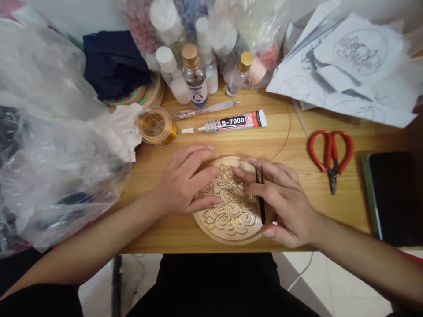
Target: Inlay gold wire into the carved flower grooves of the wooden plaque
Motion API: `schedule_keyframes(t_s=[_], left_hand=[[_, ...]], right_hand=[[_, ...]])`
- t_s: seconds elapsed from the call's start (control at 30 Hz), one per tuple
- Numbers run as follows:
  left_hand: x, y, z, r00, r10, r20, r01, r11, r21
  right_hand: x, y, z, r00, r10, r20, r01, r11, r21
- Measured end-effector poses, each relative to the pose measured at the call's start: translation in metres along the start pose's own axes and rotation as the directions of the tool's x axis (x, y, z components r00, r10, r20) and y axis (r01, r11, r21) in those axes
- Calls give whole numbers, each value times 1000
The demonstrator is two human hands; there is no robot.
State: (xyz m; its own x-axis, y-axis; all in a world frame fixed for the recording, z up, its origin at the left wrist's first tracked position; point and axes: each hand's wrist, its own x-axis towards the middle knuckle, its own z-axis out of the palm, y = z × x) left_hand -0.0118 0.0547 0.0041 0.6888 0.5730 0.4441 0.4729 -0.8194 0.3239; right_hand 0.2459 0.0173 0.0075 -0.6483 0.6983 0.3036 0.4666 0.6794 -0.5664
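Observation:
A round, pale wooden plaque lies at the front edge of the table, bearing a floral pattern outlined in gold wire. My left hand rests over its upper left side, fingers stretched out and thumb apart, touching the pattern. Black tweezers sit between the fingers of my right hand, pointing away from me. That hand lies over the plaque's right side, with some fingertips on the pattern. My fingers hide part of the design.
Behind the plaque lie a B-7000 glue tube, a pen-like tool and a spool of gold wire. Bottles stand farther back. Red-handled pliers, a phone and drawings are right; plastic bags left.

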Motion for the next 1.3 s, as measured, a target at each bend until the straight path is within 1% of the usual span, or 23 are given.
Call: schedule_keyframes(t_s=[0.07,0.13,0.23,0.37,0.5,0.63,0.7,0.77,0.87,0.93,1.03,1.17,1.3], left_hand=[[-1,1,2,1000,-12,-11,12,1000,14],[-1,1,3,1000,-26,1,26,1000,17],[-2,-1,6,1000,-18,1,18,1000,2],[-1,-3,9,999,2,-33,-3,999,-32],[2,-1,9,996,-80,-42,80,997,-6],[5,-1,8,985,-169,-29,170,985,15],[4,-3,9,981,-192,-38,192,981,3],[4,-4,10,981,-187,-47,187,982,-5],[2,-6,11,981,-186,-47,186,982,-11],[2,-5,13,978,-206,-38,206,978,-14],[2,-6,14,972,-231,-45,230,973,-30],[2,-8,13,970,-234,-68,224,965,-136],[3,-9,9,961,-252,-110,223,948,-226]], right_hand=[[0,-1,0,1000,-17,24,17,1000,-15],[0,-2,1,999,-24,34,25,999,-26],[0,-3,1,998,-26,52,30,997,-65],[1,-9,1,991,-52,126,79,973,-215],[5,-17,2,987,-66,144,114,927,-356],[8,-25,4,986,-68,151,127,897,-423],[10,-27,4,987,-63,149,122,893,-434],[11,-28,4,986,-68,155,129,894,-429],[12,-26,3,977,-109,181,176,895,-411],[12,-24,3,971,-134,199,206,892,-403],[14,-24,2,969,-142,204,216,887,-408],[19,-26,-2,964,-148,221,227,890,-395],[27,-27,-10,959,-139,247,223,907,-358]])
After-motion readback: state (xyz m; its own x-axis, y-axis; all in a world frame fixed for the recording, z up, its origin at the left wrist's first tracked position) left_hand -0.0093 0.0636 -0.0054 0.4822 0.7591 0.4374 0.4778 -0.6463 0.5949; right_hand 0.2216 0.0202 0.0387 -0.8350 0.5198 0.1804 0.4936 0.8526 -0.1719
